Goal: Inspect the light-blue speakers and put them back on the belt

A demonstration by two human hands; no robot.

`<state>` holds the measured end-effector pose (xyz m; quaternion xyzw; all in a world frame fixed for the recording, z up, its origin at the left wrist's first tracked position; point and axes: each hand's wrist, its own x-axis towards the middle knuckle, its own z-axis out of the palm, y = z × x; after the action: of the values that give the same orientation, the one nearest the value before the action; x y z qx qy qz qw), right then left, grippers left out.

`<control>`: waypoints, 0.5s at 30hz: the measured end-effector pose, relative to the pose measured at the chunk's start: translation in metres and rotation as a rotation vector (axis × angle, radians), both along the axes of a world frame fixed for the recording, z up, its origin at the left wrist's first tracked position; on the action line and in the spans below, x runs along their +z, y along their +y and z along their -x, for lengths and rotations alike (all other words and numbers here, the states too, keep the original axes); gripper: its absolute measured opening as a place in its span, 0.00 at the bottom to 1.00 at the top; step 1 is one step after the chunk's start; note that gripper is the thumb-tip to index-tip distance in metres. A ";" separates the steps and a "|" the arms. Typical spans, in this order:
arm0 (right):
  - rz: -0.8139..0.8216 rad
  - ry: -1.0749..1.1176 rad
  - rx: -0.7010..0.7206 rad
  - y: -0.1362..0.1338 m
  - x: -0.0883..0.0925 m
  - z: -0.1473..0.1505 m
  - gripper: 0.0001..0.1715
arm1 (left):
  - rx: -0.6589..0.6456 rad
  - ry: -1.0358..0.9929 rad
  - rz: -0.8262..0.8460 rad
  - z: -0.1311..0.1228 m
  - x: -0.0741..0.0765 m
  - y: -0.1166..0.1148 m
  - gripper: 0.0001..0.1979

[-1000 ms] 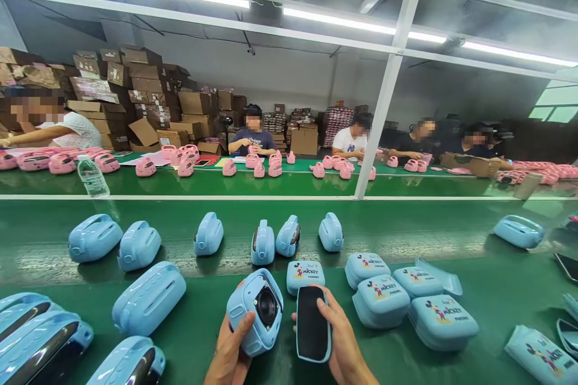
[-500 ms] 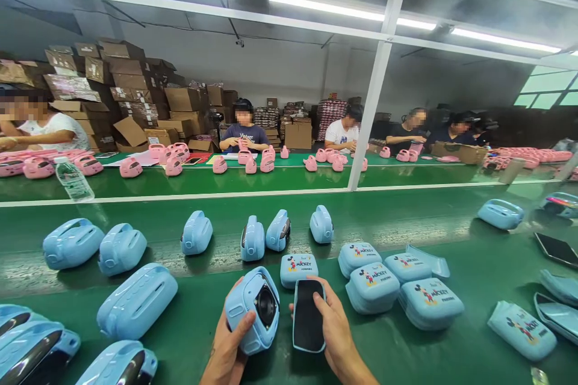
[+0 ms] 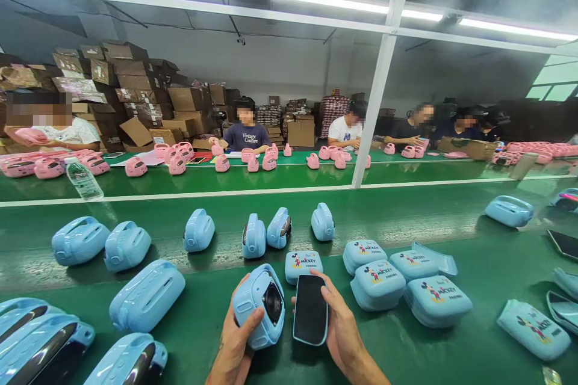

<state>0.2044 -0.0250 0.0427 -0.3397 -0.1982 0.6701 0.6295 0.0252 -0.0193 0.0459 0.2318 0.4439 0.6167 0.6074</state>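
Observation:
My left hand [image 3: 235,337] is wrapped round a glossy light blue plastic speaker housing [image 3: 253,311], its thumb on the near side. The housing's end with a round black speaker faces right. To its right, my right hand [image 3: 342,328] grips a flat black-faced panel [image 3: 310,311] with a light blue rim, holding it upright by its right edge. Panel and housing are close together but apart. Just behind them lies a light blue padded piece [image 3: 303,266] printed with Mickey. Several similar printed pieces [image 3: 437,299] are stacked to the right.
More light blue housings [image 3: 147,296] stand on the green table at left and behind my hands. A dark phone [image 3: 563,244] lies at far right. Across the table, several people work among pink housings [image 3: 135,166]. A water bottle [image 3: 85,179] stands at left, and a white post [image 3: 378,90] rises ahead.
My view has shifted slightly left. The right thumb has moved from the panel's black face to its edge. Both hands keep their holds.

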 end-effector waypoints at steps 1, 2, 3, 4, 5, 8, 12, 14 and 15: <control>-0.008 -0.009 0.015 0.000 0.000 0.000 0.42 | -0.001 0.012 -0.006 0.000 0.000 0.000 0.53; -0.013 -0.032 0.023 0.000 -0.001 0.000 0.43 | 0.001 0.023 -0.009 -0.001 0.001 -0.001 0.53; -0.012 -0.067 0.019 0.001 -0.001 0.000 0.42 | 0.005 0.030 -0.009 -0.002 0.001 -0.001 0.53; -0.006 -0.110 0.004 0.001 -0.002 0.001 0.41 | 0.010 0.034 -0.006 -0.002 0.001 -0.002 0.53; 0.000 -0.152 -0.021 0.002 -0.002 0.002 0.39 | 0.013 0.035 -0.004 -0.003 0.002 -0.002 0.53; 0.023 -0.207 -0.082 0.005 -0.006 0.004 0.37 | 0.009 0.045 -0.005 -0.004 0.002 -0.003 0.54; 0.038 -0.173 -0.095 0.007 -0.013 0.004 0.35 | -0.008 0.067 -0.010 -0.002 0.000 -0.001 0.56; 0.037 -0.153 -0.100 0.006 -0.015 0.004 0.34 | -0.014 0.077 -0.015 -0.001 -0.001 0.000 0.56; 0.036 -0.142 -0.096 0.006 -0.015 0.004 0.33 | -0.013 0.079 -0.015 -0.001 -0.002 0.000 0.55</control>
<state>0.2006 -0.0189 0.0279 -0.4068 -0.2135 0.6168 0.6391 0.0257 -0.0191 0.0442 0.2635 0.4616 0.6062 0.5917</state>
